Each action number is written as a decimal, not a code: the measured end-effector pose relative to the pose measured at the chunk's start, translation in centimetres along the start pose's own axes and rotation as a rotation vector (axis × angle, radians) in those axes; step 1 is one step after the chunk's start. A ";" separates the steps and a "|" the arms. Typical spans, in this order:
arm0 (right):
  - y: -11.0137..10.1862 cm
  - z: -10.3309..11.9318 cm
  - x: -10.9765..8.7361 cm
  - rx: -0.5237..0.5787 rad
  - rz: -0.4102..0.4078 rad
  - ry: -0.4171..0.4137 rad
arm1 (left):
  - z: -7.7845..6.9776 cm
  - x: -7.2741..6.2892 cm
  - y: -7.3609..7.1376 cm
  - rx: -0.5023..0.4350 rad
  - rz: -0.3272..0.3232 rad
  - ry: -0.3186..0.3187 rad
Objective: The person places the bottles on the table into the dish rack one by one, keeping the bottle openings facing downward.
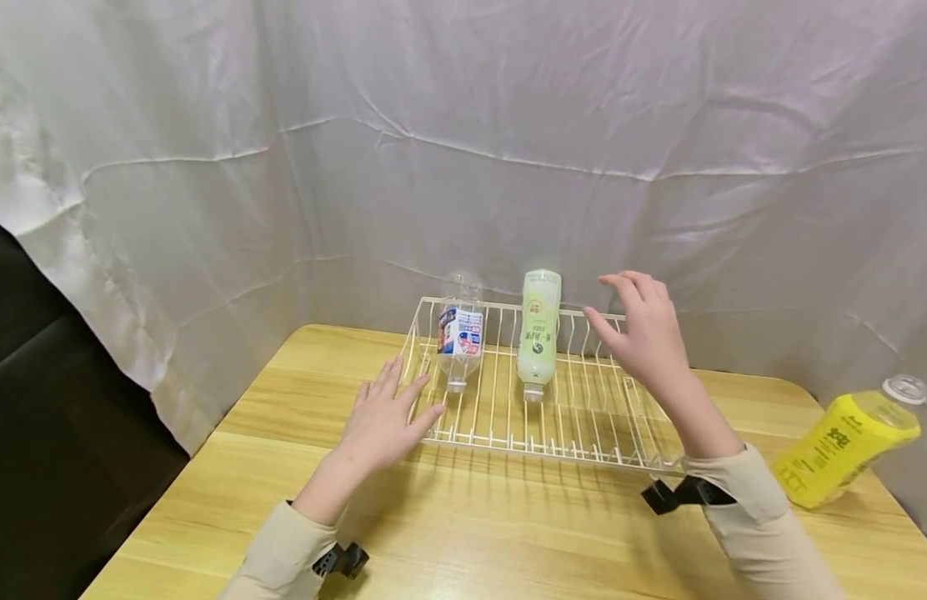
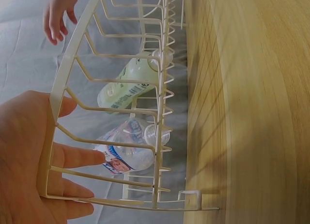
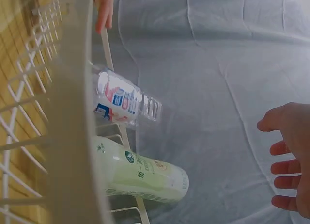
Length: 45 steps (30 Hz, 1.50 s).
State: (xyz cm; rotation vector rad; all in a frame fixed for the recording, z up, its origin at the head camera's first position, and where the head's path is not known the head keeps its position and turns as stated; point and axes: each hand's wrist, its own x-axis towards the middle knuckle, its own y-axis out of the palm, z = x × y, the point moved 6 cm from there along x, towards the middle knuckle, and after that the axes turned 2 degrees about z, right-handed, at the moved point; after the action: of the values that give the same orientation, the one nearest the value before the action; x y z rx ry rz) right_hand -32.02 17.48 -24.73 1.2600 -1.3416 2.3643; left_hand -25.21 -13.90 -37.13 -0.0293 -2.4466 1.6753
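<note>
A white wire dish rack holds two bottles, both leaning back with their capped ends toward the front. The left one is a clear plastic bottle with a blue, white and red label. Beside it lies a pale green bottle with a white cap. My left hand, fingers spread, is at the rack's left front corner; in the left wrist view its fingers overlap the rim. Above the rack's right back part, my right hand is raised with fingers slightly bent, holding nothing.
A yellow bottle with a clear cap stands on the wooden table to the right of the rack. Grey cloth hangs behind the table. Something black is beyond the table's left edge.
</note>
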 end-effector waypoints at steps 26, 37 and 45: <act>-8.6 -5.5 -13.9 -0.068 -0.113 0.133 | -0.4 -0.1 0.8 0.006 0.012 -0.019; -11.8 -9.1 -18.6 -0.265 -0.141 0.307 | -0.2 0.1 0.0 0.010 0.009 -0.016; -13.5 -11.5 -20.4 -0.253 -0.303 0.278 | -0.1 0.2 -0.1 0.005 0.001 -0.014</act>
State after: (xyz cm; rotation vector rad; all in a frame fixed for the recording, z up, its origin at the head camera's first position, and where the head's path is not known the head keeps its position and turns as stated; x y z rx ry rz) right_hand -19.31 39.55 -33.71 0.9456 -1.2182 2.0015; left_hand -25.41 -13.78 -37.01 -0.0177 -2.4525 1.6876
